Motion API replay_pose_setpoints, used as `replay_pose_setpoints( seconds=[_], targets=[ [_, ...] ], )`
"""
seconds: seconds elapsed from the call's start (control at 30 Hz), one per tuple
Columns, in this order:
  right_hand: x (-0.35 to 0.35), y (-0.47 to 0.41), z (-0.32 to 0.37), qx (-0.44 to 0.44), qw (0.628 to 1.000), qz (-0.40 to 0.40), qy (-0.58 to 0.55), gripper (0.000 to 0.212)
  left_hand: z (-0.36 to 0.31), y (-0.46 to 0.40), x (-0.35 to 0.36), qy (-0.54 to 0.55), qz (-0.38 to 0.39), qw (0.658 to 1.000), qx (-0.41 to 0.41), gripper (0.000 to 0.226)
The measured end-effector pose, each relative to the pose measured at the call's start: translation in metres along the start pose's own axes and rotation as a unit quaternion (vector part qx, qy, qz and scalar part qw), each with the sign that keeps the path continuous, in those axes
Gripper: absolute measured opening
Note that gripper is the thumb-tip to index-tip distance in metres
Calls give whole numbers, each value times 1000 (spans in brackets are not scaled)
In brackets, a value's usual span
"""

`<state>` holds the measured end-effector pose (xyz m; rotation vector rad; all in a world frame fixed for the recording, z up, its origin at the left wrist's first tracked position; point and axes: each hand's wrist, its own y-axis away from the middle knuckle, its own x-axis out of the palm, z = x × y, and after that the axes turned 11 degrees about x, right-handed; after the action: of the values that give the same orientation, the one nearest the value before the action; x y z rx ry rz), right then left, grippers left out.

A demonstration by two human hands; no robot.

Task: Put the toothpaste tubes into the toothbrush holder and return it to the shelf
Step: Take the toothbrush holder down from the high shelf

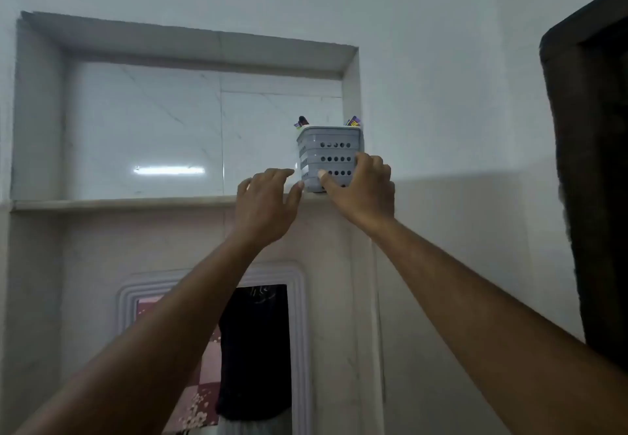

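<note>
A grey perforated toothbrush holder [328, 152] stands upright at the right end of the recessed stone shelf [119, 204], close to the niche's right wall. Coloured tube ends [353, 122] and a dark tip [302, 121] stick out above its rim. My right hand [360, 193] wraps the holder's lower right side, thumb across its front. My left hand [265, 203] is just left of the holder, fingers spread, thumb tip touching or almost touching its lower left corner, holding nothing.
The shelf niche is lined with glossy white marble [146, 128]. Below it hangs a white-framed mirror [210, 349]. A dark door frame [594, 162] stands at the far right. White wall surrounds the niche.
</note>
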<state>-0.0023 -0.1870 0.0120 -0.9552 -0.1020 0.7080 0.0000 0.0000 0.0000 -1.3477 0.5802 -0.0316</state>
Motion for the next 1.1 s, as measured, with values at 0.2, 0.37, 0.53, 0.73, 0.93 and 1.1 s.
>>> replay_pose_setpoints(
  seconds=[0.2,0.37,0.53,0.73,0.93,1.1],
  targets=[
    [24,0,3,-10,992,-96,81,95,8,5,19,-113,13,993,-2,60],
    [41,0,10,20,993,-114,34,113,12,10,18,-144,-1,989,8,57],
    [46,-2,16,45,992,-110,-33,113,20,16,10,-144,2,989,21,50],
    [44,-6,23,36,995,-68,-57,121,23,19,4,-145,8,989,23,49],
    [37,-1,25,45,993,-67,-85,119,26,21,4,-126,4,992,30,47],
    [22,7,25,58,985,-89,-134,141,26,20,7,-114,2,993,17,51]
  ],
)
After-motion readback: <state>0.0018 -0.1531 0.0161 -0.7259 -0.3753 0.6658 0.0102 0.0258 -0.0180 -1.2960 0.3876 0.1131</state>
